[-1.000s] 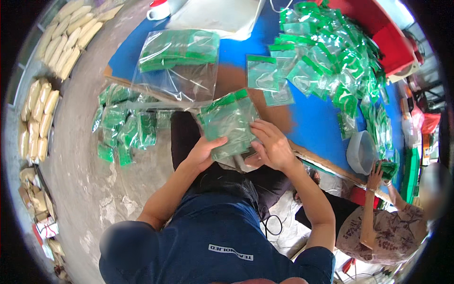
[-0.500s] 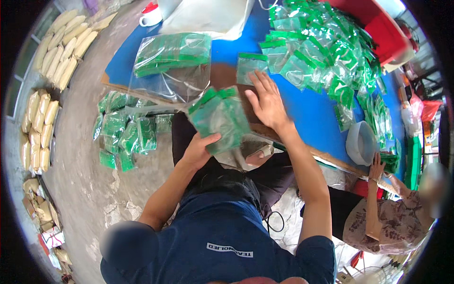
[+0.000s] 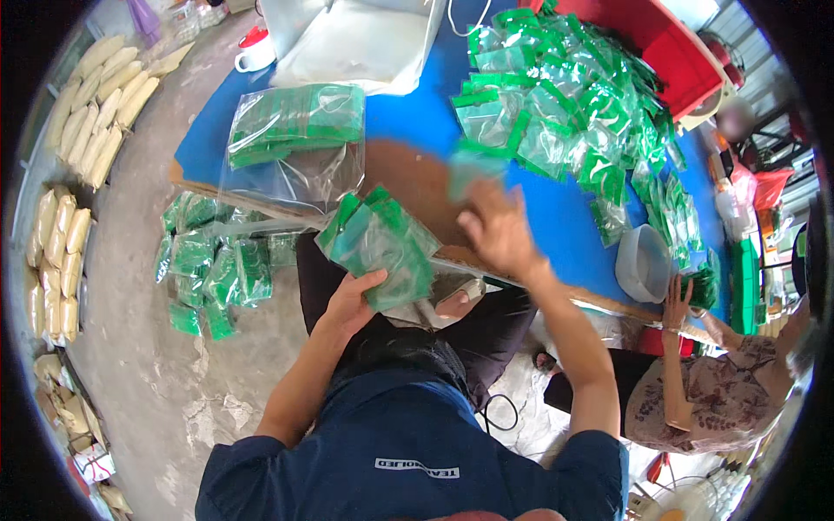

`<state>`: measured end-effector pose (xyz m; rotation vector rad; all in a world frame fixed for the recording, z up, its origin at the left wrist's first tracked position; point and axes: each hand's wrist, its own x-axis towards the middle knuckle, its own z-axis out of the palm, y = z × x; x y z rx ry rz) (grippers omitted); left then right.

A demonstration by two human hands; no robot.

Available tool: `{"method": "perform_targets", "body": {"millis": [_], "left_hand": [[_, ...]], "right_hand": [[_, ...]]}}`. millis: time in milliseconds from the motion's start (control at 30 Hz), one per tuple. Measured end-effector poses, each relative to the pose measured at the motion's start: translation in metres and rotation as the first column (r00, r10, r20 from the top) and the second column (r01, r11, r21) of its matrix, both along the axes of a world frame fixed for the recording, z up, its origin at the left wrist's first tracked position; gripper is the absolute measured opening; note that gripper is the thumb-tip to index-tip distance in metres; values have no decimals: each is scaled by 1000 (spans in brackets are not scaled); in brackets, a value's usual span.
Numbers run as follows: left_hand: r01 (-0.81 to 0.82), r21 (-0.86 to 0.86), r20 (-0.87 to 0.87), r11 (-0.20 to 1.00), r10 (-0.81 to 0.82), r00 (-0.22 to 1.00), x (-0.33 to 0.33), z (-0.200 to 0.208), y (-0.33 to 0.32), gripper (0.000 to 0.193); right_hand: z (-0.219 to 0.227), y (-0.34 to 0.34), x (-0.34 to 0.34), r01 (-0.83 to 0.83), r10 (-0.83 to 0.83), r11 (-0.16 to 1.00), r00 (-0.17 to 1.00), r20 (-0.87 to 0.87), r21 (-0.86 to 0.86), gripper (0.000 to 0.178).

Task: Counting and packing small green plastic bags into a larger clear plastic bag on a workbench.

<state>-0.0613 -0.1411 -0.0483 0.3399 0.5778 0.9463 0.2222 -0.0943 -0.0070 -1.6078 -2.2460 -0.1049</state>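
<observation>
My left hand (image 3: 349, 304) is closed on a fanned bunch of small clear plastic bags with green bands (image 3: 382, 252), held over my lap. The thumb lies on top of the bags. Past the table's near edge, my right hand (image 3: 499, 227) is smeared by motion. A single green-topped bag (image 3: 478, 165), also blurred, is at its fingertips; whether the fingers grip it cannot be made out. To the left, a large clear plastic bag (image 3: 295, 178) holds a stack of green-banded bags (image 3: 300, 122) and hangs slightly over the table edge.
A big heap of green-banded bags (image 3: 556, 104) covers the right of the blue table (image 3: 408, 122). Beside it stand a white bowl (image 3: 645, 265) and a red bin (image 3: 669, 52). A white mug (image 3: 254, 52) is far left. Green packets (image 3: 208, 260) lie lower left. A co-worker (image 3: 704, 391) handles bags at right.
My right hand has moved right and nearer, and the single bag by its fingers has shifted with it. My left hand still holds the bunch. The whole view has shifted slightly.
</observation>
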Motion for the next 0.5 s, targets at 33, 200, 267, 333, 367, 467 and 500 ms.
{"method": "perform_targets", "body": {"millis": [33, 200, 267, 333, 367, 467, 500], "left_hand": [[4, 16, 0, 1000, -4, 1000, 6, 2, -1, 58], [27, -100, -43, 995, -31, 999, 5, -10, -3, 58], [33, -119, -23, 992, -36, 999, 0, -11, -7, 57], [33, -167, 123, 985, -12, 992, -5, -14, -9, 54], [20, -160, 129, 987, 1, 992, -7, -15, -6, 54], [-69, -121, 31, 990, 74, 997, 4, 1, -10, 50], [-64, -133, 38, 989, 70, 997, 7, 4, -11, 50]], "right_hand": [[22, -12, -15, -274, 272, 962, 958, -95, -3, 39], [21, 55, -18, -212, 257, 964, 896, -361, 162, 36], [15, 89, 9, 28, 2, 987, 982, -187, 156, 46], [-19, 95, 30, 80, -91, 989, 993, 79, 128, 56], [-21, 78, 16, -28, 6, 984, 993, 122, 177, 52], [-5, 4, -34, -340, 354, 932, 928, -113, 126, 33], [22, -15, -40, -483, 464, 874, 861, -209, -51, 28]]}}
